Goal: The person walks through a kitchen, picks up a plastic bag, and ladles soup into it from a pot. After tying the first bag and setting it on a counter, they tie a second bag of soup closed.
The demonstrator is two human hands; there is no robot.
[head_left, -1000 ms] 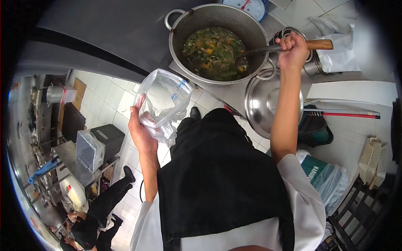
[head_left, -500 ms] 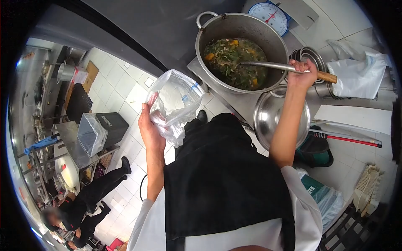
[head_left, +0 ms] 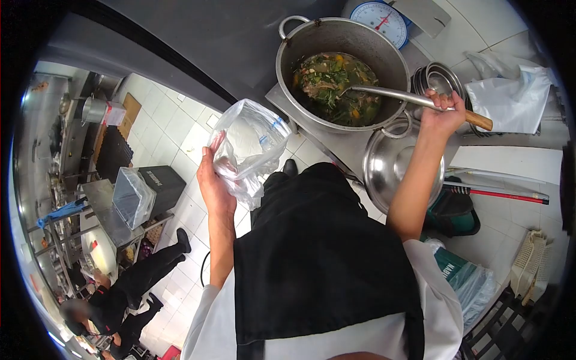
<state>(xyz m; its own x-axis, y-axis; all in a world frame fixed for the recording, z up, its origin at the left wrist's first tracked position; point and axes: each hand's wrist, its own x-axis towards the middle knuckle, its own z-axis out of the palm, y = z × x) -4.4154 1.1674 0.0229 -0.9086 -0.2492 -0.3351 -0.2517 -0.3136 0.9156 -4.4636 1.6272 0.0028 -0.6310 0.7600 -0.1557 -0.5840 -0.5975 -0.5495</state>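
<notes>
My left hand (head_left: 216, 180) grips a clear plastic bag (head_left: 249, 135) by its side and holds the mouth open, left of the pot. Inside the bag I see no food. My right hand (head_left: 444, 114) is wrapped round the handle of a long metal ladle (head_left: 396, 93) with a wooden end. The ladle's head is sunk in a soup (head_left: 327, 78) of green leaves and orange chunks and cannot be seen. This soup fills the lower part of a large metal pot (head_left: 390, 57) with loop handles.
A round metal lid (head_left: 390, 174) leans below the pot. Behind stands a blue dial scale (head_left: 381, 25). Nested metal bowls (head_left: 441, 78) and plastic bags (head_left: 510, 99) lie to the right. Across the tiled floor (head_left: 174, 138), other people (head_left: 132, 288) are near a counter at the left.
My right hand has shifted a little right and down, drawing the ladle's handle with it. Leaves and chunks in the soup have moved about. The bag stays in my left hand, nearly unmoved.
</notes>
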